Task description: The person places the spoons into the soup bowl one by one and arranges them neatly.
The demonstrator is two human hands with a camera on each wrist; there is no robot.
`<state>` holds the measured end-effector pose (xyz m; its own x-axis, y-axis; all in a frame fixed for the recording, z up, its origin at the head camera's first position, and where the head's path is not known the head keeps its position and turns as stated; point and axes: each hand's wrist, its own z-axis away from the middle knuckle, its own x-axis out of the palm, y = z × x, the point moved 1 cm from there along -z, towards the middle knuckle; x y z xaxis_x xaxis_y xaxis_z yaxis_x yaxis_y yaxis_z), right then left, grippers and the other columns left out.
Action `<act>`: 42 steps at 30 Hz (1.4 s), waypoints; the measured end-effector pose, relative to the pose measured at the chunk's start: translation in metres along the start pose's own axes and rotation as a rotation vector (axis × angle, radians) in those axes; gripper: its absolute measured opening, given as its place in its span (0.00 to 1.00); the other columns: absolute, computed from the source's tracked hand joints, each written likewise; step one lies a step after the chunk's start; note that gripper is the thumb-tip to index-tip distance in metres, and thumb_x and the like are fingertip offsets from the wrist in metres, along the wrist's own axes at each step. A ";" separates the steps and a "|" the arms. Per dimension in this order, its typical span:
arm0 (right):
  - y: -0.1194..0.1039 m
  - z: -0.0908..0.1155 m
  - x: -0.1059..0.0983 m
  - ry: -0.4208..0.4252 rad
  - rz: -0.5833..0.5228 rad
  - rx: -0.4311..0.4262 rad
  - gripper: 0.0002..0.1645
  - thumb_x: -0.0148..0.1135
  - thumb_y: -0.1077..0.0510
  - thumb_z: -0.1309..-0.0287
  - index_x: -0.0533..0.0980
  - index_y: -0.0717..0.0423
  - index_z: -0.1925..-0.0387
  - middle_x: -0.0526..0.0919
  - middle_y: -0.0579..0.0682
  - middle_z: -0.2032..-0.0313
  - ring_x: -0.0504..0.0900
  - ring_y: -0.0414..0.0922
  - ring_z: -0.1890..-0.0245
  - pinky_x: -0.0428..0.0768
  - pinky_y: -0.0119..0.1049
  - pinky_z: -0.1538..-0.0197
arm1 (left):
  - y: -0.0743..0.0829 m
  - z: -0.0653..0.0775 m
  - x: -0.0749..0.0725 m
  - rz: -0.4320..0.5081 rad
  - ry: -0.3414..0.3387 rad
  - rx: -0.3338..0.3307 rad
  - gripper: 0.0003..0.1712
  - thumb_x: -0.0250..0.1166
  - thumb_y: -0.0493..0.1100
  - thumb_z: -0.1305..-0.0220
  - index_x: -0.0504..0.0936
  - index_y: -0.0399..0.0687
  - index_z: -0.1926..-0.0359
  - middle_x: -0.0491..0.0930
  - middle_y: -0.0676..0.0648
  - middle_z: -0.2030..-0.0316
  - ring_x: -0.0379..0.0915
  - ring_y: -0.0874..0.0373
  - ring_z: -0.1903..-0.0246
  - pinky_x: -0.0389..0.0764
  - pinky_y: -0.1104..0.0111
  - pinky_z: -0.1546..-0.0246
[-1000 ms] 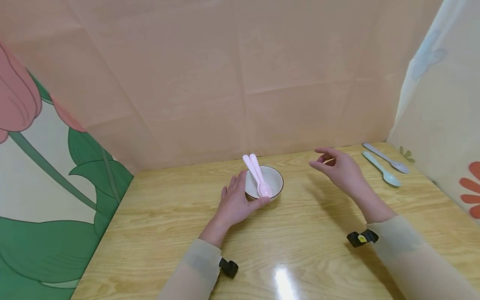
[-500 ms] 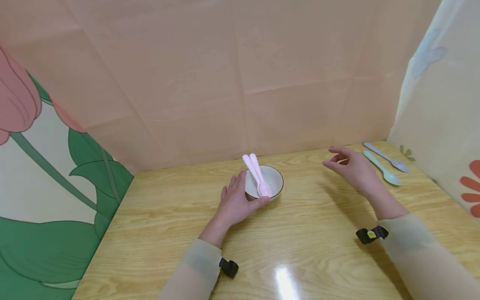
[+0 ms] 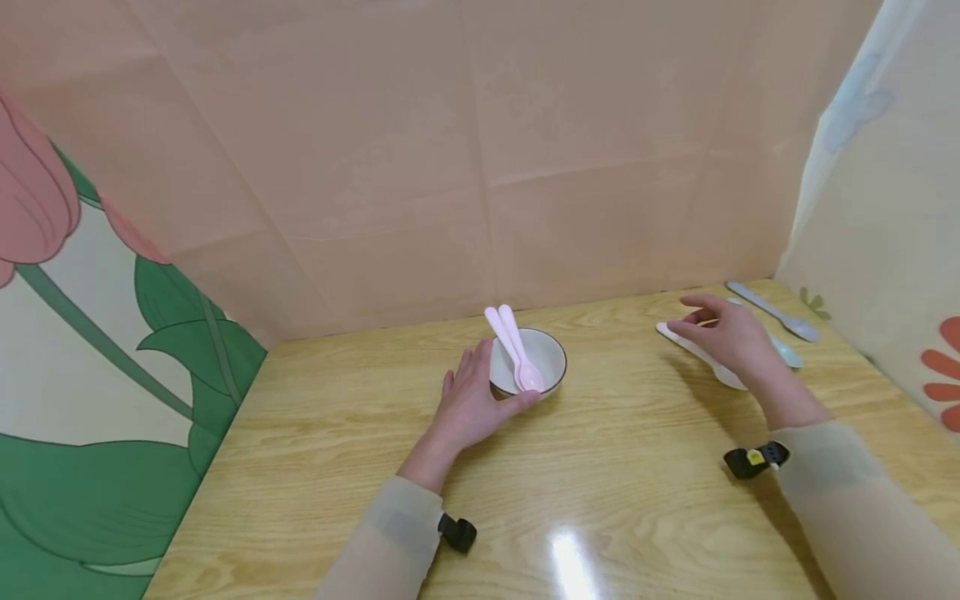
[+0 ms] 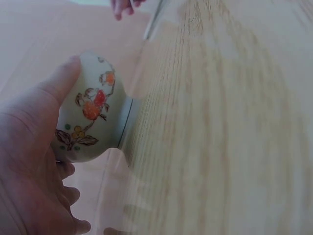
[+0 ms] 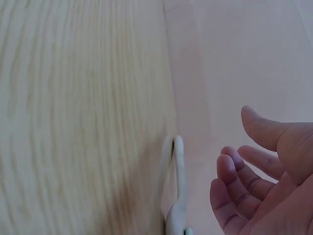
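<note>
Bench (image 3: 315, 433) spans the lower half of the head view, and just left of its centre the left grip (image 3: 471, 406), a bare hand, clasps the bowl (image 3: 550, 358), thumb along the near side and fingers round the left. The bowl stands upright near the middle of the frame; since the hand bears on that side alone, an uneven push could slide or tip it. Two pink spoons (image 3: 521, 354) lean in it side by side, their heads down by the near rim and their handles jutting past the far rim toward the upper left. A knock on those handles could lever the spoons out, and a careless shift of the thumb, which lies close to the heads, might jostle them. Right of centre, the right grip (image 3: 723, 333), its fingers loosely bent, appears to hold nothing: the right wrist view shows it apart from the white spoon (image 3: 709, 363), which lies on the bench partly screened by the hand. That thin handle sits low, so fingertips could skid along it or close on air. Toward the right edge, the mint spoon (image 3: 787, 354), largely hidden behind the hand, lies near the lilac-grey spoon (image 3: 771, 312); a wide swing of the knuckles could shove either one toward the wall (image 3: 892, 267).
</note>
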<state>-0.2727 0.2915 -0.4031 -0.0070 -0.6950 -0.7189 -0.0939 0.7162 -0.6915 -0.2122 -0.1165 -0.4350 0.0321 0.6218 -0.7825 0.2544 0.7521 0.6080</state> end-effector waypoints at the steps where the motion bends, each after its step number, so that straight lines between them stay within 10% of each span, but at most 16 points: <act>1: 0.002 -0.001 -0.001 -0.004 -0.001 0.002 0.48 0.65 0.37 0.21 0.65 0.65 0.18 0.82 0.67 0.40 0.78 0.67 0.38 0.77 0.60 0.42 | 0.000 0.000 0.000 -0.001 0.000 0.000 0.65 0.70 0.81 0.37 0.53 0.57 0.12 0.59 0.50 0.15 0.43 0.39 0.14 0.46 0.33 0.19; 42: 0.039 -0.006 -0.006 -0.191 0.075 0.027 0.43 0.65 0.50 0.19 0.62 0.79 0.23 0.76 0.76 0.38 0.75 0.67 0.42 0.74 0.64 0.37 | 0.002 0.000 0.000 -0.003 -0.010 -0.004 0.65 0.70 0.81 0.37 0.53 0.57 0.12 0.60 0.49 0.16 0.43 0.39 0.14 0.46 0.34 0.19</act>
<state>-0.2824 0.3235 -0.4255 0.1761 -0.6173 -0.7668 -0.0730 0.7686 -0.6355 -0.2120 -0.1152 -0.4340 0.0407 0.6176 -0.7854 0.2506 0.7547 0.6064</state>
